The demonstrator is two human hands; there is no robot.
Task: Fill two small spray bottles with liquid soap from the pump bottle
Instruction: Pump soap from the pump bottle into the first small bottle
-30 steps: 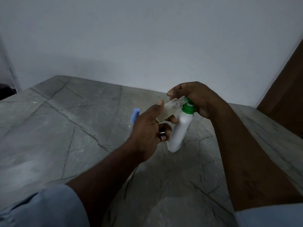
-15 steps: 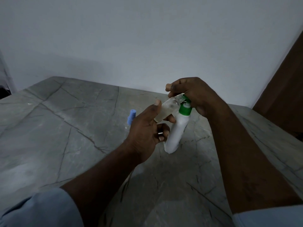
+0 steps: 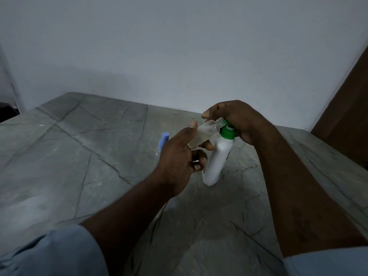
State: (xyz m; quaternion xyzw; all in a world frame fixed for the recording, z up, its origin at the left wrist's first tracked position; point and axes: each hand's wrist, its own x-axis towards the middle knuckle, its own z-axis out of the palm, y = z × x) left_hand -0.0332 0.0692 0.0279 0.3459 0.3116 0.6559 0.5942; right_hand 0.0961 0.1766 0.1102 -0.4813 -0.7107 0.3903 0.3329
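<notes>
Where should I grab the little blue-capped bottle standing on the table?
The blue-capped bottle stands upright, so wrap fingers around its clear body just under the cap, probably coming from the left or above: the left hand, holding the open spray bottle, crowds its right side.

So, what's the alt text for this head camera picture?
A left hand holds a small clear bottle tilted, its open neck at the green top of a white pump bottle that the right hand grips. A second small bottle with a blue cap stands behind, on a grey stone table.
</notes>
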